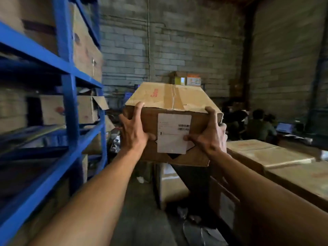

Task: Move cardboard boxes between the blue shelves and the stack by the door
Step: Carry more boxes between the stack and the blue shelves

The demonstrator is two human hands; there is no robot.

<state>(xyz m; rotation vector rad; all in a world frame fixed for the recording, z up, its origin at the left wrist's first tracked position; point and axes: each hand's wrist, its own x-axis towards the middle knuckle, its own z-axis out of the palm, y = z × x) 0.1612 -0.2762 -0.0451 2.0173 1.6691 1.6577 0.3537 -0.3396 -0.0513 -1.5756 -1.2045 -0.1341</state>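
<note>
I hold the cardboard box (173,121) aloft, straight ahead of me, right of the blue shelves (67,82). My left hand (134,132) and right hand (208,134) grip its near corners; long axis runs across, both hands equally near.

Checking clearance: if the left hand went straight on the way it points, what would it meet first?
The cardboard box itself: the left hand grips its near left corner, fingers reaching up its face.
</note>
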